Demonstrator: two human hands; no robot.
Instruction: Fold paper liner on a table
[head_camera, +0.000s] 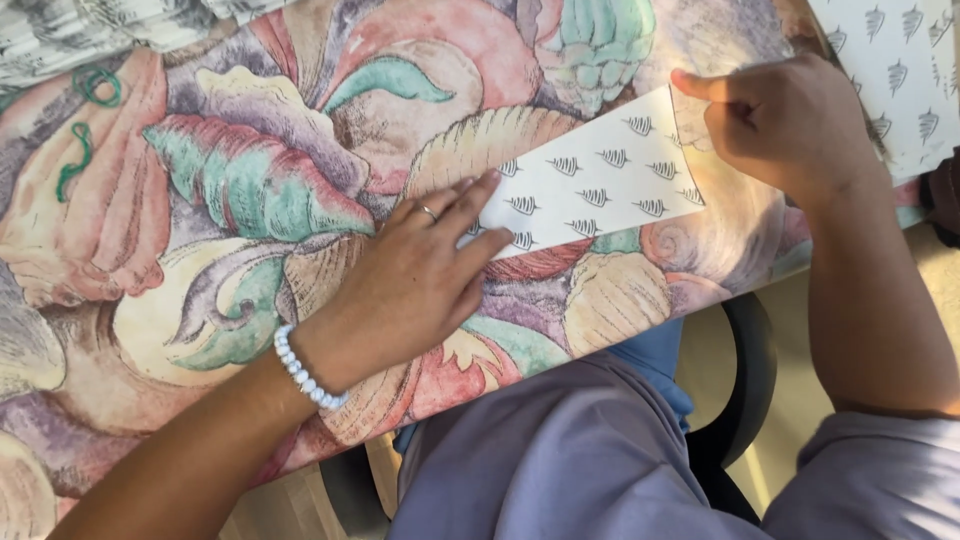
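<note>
Paper strip (590, 185) is pinned flat on the tablecloth (200, 230) by both hands. Left hand (415, 285) is laid open, palm down, fingers together and extended, fingertips (478, 195) pressed on the strip's near-left end; nothing is clamped. Right hand (785, 120) is loosely curled, index finger extended and pressed at the strip's far-right corner; whether the edge is pinched underneath cannot be told. The strip lies between the two hands, printed with small dark motifs, one long edge looking creased. It is judged light, thin, floppy, easily creased or torn, and likely to slide on the cloth unless held down; best taken at an end or along a long edge, lightly. A bead bracelet (305, 370) is worn behind the left hand. A second patterned sheet (900, 70) lies just beyond the right hand.
</note>
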